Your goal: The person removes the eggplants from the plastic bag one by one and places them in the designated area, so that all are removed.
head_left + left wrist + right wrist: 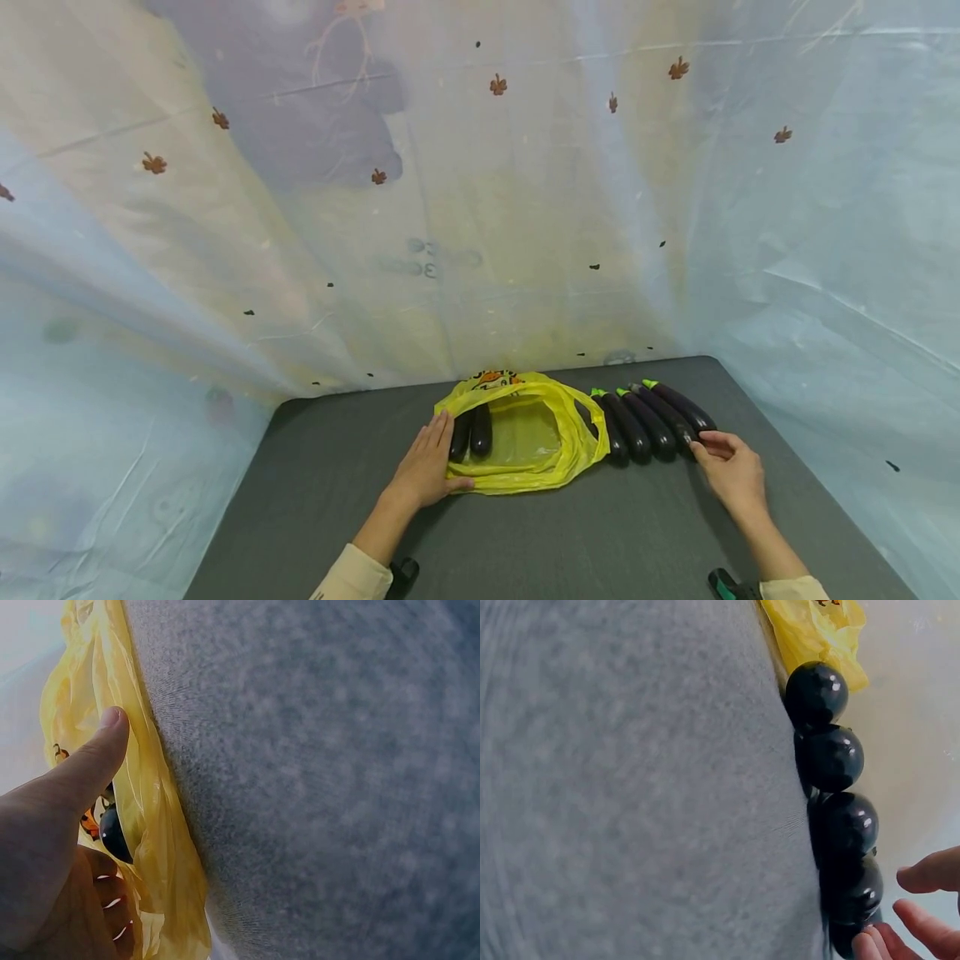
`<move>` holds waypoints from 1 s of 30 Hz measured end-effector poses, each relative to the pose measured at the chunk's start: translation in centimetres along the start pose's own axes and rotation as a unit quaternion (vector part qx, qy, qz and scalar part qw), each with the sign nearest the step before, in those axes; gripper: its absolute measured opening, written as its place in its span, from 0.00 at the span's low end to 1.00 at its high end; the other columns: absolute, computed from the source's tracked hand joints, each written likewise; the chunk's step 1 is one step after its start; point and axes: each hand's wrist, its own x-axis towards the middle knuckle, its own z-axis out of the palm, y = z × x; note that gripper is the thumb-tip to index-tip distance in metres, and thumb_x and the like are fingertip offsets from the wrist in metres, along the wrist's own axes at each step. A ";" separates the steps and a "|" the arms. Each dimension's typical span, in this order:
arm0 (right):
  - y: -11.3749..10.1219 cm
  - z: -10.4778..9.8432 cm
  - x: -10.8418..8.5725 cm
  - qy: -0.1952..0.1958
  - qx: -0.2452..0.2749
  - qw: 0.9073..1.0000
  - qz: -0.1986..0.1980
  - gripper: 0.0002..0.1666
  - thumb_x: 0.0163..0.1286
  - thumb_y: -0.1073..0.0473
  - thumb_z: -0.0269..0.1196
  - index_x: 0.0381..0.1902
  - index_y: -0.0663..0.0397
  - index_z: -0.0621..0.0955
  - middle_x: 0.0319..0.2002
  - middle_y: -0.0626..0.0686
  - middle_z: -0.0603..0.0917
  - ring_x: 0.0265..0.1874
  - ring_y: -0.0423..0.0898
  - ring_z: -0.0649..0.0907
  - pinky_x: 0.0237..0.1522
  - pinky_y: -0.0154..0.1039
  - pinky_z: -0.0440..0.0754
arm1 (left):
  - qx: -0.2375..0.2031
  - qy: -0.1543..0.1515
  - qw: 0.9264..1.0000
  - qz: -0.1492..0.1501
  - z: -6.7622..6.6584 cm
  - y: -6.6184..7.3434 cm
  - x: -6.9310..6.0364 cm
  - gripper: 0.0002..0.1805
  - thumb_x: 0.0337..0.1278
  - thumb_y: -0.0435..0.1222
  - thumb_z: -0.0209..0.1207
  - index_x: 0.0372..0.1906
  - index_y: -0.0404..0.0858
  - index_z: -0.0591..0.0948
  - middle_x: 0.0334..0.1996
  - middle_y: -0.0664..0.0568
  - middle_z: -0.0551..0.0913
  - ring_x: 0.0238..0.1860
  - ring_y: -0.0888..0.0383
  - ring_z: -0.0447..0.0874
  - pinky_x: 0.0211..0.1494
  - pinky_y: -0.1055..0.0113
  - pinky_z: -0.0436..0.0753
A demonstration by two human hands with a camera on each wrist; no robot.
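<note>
A yellow plastic bag (517, 482) lies on the table with its mouth facing me. Two dark purple eggplants (482, 433) show inside, at its left. My left hand (422, 471) rests against the bag's left side, fingers extended and thumb (97, 754) spread along the lower rim. Several eggplants (628, 427) with green stem ends lie side by side to the right of the bag, which partly covers the nearest ones. At the right end of that row, my right hand (733, 479) touches the blunt ends of the last eggplants (851, 891), thumb and fingers apart.
The dark grey table (555, 542) has its back edge just behind the bag and the row. A pale patterned plastic sheet (480, 217) hangs behind and along both sides. Straps with dark devices (723, 583) sit at both wrists.
</note>
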 end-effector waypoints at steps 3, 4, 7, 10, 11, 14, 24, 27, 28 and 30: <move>-0.5 0.0 -0.1 0.014 0.008 1.000 -0.013 0.20 0.76 0.55 0.71 0.56 0.65 0.86 0.50 0.68 0.88 0.32 0.20 0.75 0.30 0.20 0.76 | 0.001 0.001 1.000 -0.002 -0.1 0.0 0.0 0.66 0.61 0.62 0.72 0.87 0.31 0.48 0.87 0.37 0.46 0.87 0.40 0.45 0.88 0.44 0.52; -0.6 0.0 -0.2 0.019 0.010 1.000 -0.019 0.20 0.76 0.56 0.71 0.56 0.65 0.86 0.50 0.68 0.87 0.32 0.18 0.73 0.31 0.18 0.75 | 0.000 0.001 1.000 -0.002 -0.1 0.0 0.0 0.66 0.61 0.62 0.72 0.87 0.31 0.48 0.87 0.37 0.47 0.87 0.40 0.45 0.87 0.44 0.52; -1.2 0.1 -0.3 0.031 0.021 0.999 -0.035 0.19 0.75 0.57 0.72 0.55 0.67 0.86 0.51 0.68 0.83 0.33 0.14 0.70 0.33 0.13 0.72 | -0.003 0.001 1.000 -0.003 -0.2 0.0 -0.1 0.66 0.61 0.62 0.72 0.87 0.31 0.48 0.87 0.37 0.47 0.87 0.40 0.45 0.87 0.44 0.52; -1.7 0.3 -0.6 0.033 0.030 0.998 -0.043 0.19 0.75 0.58 0.72 0.56 0.67 0.86 0.52 0.67 0.81 0.33 0.13 0.69 0.35 0.11 0.71 | -0.004 0.000 1.000 -0.003 -0.2 0.0 -0.1 0.66 0.61 0.62 0.72 0.87 0.31 0.48 0.87 0.37 0.46 0.87 0.40 0.45 0.88 0.44 0.52; -2.0 0.3 -0.7 0.032 0.029 0.998 -0.044 0.19 0.75 0.58 0.72 0.56 0.67 0.85 0.53 0.67 0.81 0.34 0.13 0.69 0.35 0.11 0.71 | -0.004 0.000 1.000 -0.003 -0.1 0.0 -0.1 0.66 0.61 0.62 0.72 0.87 0.31 0.48 0.87 0.37 0.46 0.87 0.40 0.45 0.88 0.44 0.52; -2.5 0.4 -1.0 0.027 0.031 0.998 -0.051 0.20 0.76 0.59 0.71 0.57 0.67 0.85 0.54 0.67 0.81 0.35 0.13 0.69 0.36 0.11 0.71 | -0.005 0.002 1.000 -0.004 -0.1 0.0 -0.1 0.66 0.61 0.62 0.72 0.87 0.31 0.48 0.87 0.37 0.46 0.87 0.40 0.45 0.88 0.44 0.52; -4.4 1.6 -1.9 0.002 0.061 0.993 -0.104 0.18 0.73 0.61 0.74 0.56 0.65 0.86 0.53 0.65 0.83 0.38 0.15 0.74 0.41 0.11 0.73 | -0.003 0.005 1.000 -0.001 -0.1 0.0 0.0 0.66 0.61 0.62 0.72 0.87 0.31 0.49 0.87 0.37 0.47 0.87 0.39 0.46 0.87 0.44 0.52; -5.0 2.2 -2.2 -0.005 0.060 0.992 -0.111 0.18 0.73 0.61 0.74 0.56 0.64 0.87 0.53 0.64 0.85 0.39 0.19 0.78 0.41 0.11 0.74 | -0.007 0.002 1.000 -0.001 -0.1 0.0 0.0 0.66 0.61 0.61 0.72 0.87 0.31 0.48 0.87 0.37 0.46 0.87 0.39 0.46 0.87 0.44 0.52; -5.3 2.4 -2.3 -0.005 0.058 0.992 -0.113 0.18 0.73 0.61 0.74 0.56 0.64 0.87 0.53 0.64 0.85 0.40 0.22 0.80 0.41 0.11 0.73 | -0.007 0.002 1.000 -0.001 0.0 -0.1 0.0 0.67 0.61 0.62 0.72 0.87 0.31 0.48 0.87 0.37 0.46 0.87 0.40 0.45 0.87 0.44 0.52; -5.7 2.8 -2.5 -0.007 0.052 0.992 -0.116 0.17 0.73 0.61 0.74 0.56 0.63 0.87 0.53 0.63 0.85 0.42 0.31 0.84 0.41 0.11 0.73 | -0.007 0.000 1.000 -0.002 0.0 -0.1 0.0 0.67 0.60 0.62 0.72 0.87 0.31 0.48 0.87 0.37 0.46 0.87 0.40 0.45 0.88 0.44 0.52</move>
